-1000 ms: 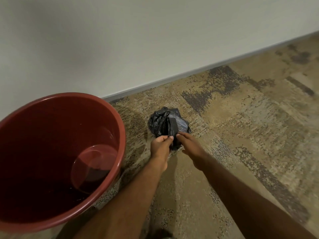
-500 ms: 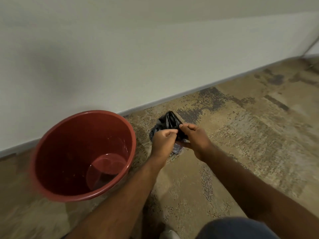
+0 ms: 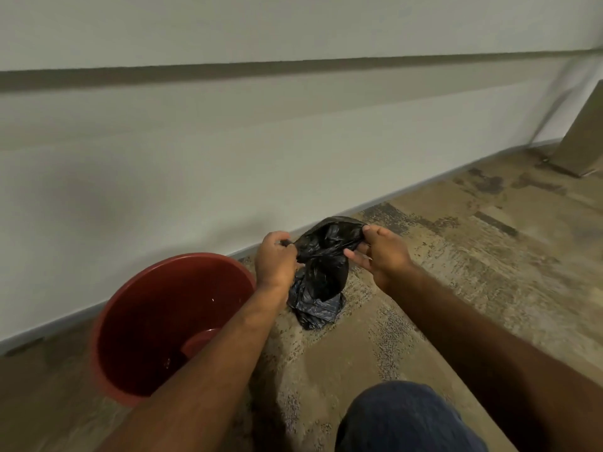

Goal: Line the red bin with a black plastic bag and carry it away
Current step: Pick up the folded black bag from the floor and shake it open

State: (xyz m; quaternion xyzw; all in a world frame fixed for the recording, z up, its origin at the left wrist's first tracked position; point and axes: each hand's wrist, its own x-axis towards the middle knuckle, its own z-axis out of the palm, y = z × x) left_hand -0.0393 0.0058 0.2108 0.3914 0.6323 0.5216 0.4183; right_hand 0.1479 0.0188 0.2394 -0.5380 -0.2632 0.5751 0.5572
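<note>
The crumpled black plastic bag (image 3: 321, 269) hangs between both hands above the carpet, its lower end touching or nearly touching the floor. My left hand (image 3: 275, 261) grips its top left edge in a closed fist. My right hand (image 3: 380, 252) pinches the top right edge, with the other fingers spread. The top of the bag is pulled apart a little between them. The round red bin (image 3: 130, 308) stands upright on the floor to the left, unlined, partly hidden by my left forearm.
A white wall with a grey skirting board (image 3: 408, 197) runs behind the bin and bag. Patterned brown carpet (image 3: 473, 256) stretches to the right. A grey post or furniture leg (image 3: 580, 138) stands at the far right. My knee (image 3: 404, 419) is low in view.
The bag has been lifted off the carpet and my hands have moved apart, stretching its top. The camera has risen and pulled back, so the bin looks smaller.
</note>
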